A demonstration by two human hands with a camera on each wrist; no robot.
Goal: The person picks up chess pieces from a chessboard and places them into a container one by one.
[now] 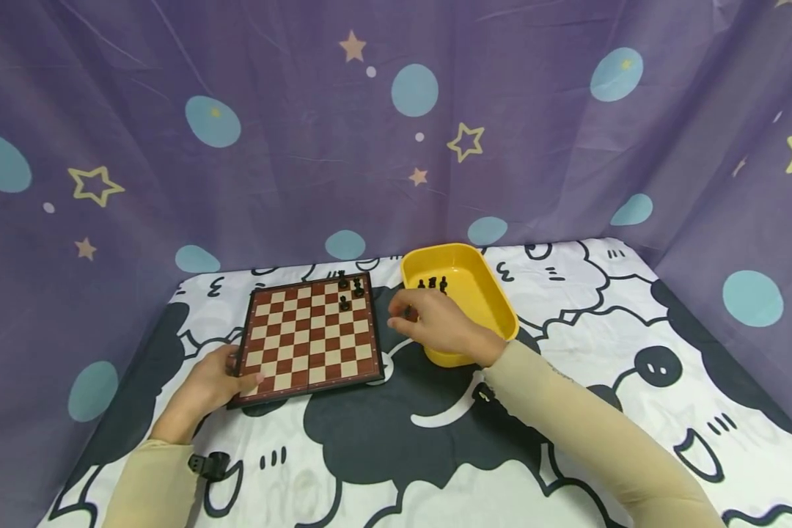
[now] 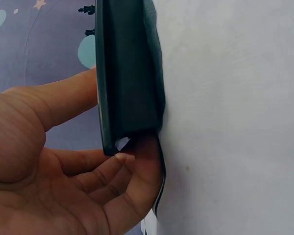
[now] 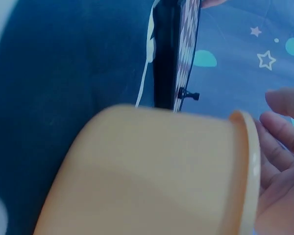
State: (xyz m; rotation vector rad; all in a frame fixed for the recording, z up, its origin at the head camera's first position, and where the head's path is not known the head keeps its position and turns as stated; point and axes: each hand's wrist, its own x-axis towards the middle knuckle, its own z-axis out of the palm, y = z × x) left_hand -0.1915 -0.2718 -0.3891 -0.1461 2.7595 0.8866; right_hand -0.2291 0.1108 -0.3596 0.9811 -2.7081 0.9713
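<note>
A red-and-cream chessboard [image 1: 284, 345] lies on the left, with three black chess pieces [image 1: 345, 303] standing near its far right corner. My left hand [image 1: 207, 381] grips the board's near left corner. Its thumb rests on top, and in the left wrist view the fingers curl under the dark board edge [image 2: 130, 83]. Between the board and a yellow tray [image 1: 495, 293], my right hand [image 1: 445, 323] pinches a small black chess piece [image 1: 408, 313], mostly hidden by the fingers. The right wrist view has that hand [image 3: 284, 161] beyond the tray's rim [image 3: 252, 161], its fingertips partly out of frame.
Several more black chess pieces [image 1: 432, 282] are in the far left part of the tray, under the right forearm's reach. A black-and-white patterned cloth [image 1: 383, 425] covers the table. Behind it hangs a purple curtain [image 1: 303, 147] with stars and blue spots.
</note>
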